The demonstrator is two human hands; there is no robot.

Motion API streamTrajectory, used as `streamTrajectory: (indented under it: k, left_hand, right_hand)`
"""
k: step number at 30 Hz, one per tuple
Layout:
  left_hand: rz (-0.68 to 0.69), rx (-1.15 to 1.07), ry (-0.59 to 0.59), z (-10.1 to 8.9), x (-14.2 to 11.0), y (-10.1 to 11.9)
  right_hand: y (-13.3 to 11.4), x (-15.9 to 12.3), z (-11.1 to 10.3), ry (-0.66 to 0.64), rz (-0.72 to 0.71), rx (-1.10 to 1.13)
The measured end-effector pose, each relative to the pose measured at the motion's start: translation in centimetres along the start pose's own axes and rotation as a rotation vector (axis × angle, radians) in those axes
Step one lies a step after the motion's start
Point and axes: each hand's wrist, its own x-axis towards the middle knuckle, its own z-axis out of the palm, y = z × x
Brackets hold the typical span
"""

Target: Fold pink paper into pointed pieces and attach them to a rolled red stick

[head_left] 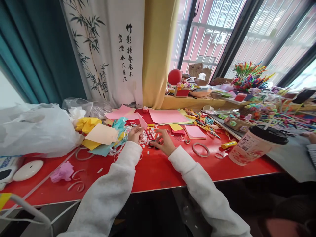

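A folded piece of pink paper (142, 122) stands up between the fingers and thumb of my left hand (135, 133), which is closed on it. To its right, my right hand (166, 143) hovers low over the table, fingers curved and apart from the thumb. Close to that thumb lies a small dark object (151, 144), partly covered; its kind is not clear. White paper scraps (144, 142) are scattered under and between both hands. A stack of pink square paper (195, 132) lies beyond my right hand, beside yellow and red paper pieces (176, 127).
On the red table (153, 174) a lidded drink cup (256, 144) stands at right, near a tape ring (200, 149) and a yellow glue stick (229, 144). Left are a white plastic bag (37, 131), paper sheets (100, 134) and crumpled pink paper (62, 171). Another person's hand (312, 137) shows far right.
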Motion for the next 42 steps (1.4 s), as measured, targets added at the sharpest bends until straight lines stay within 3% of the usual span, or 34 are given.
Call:
streamTrajectory:
  k: [2, 5, 7, 12, 18, 26, 31, 42]
  left_hand:
    - [0.015, -0.018, -0.001, 0.1, -0.1, 0.3]
    - [-0.001, -0.011, -0.037, 0.4, -0.5, 0.4]
    - [-0.005, -0.006, -0.045, 0.6, -0.7, 0.4]
    - [0.009, 0.012, -0.037, 0.7, -0.9, 0.4]
    - [-0.062, 0.128, -0.105, 1.2, -1.5, 0.7]
    - [-0.057, 0.398, -0.033, 0.6, -1.5, 0.7]
    - [-0.053, 0.403, -0.043, 0.7, -1.3, 0.6]
    - [-0.006, 0.452, -0.021, 0.3, -1.3, 0.1]
  right_hand:
    - [0.5, 0.3, 0.3, 0.069, 0.158, 0.287]
    - [1.0, 0.6, 0.7, -0.038, 0.365, 0.611]
    - [1.0, 0.7, 0.8, -0.116, 0.412, 0.706]
    - [1.0, 0.8, 1.2, -0.162, 0.407, 0.803]
    - [2.0, 0.8, 1.7, -0.178, 0.390, 0.790]
    - [1.6, 0.4, 1.6, -0.209, 0.357, 0.758]
    - [1.3, 0.3, 1.5, -0.147, 0.321, 0.595]
    - [1.3, 0.2, 1.7, -0.082, 0.342, 0.583]
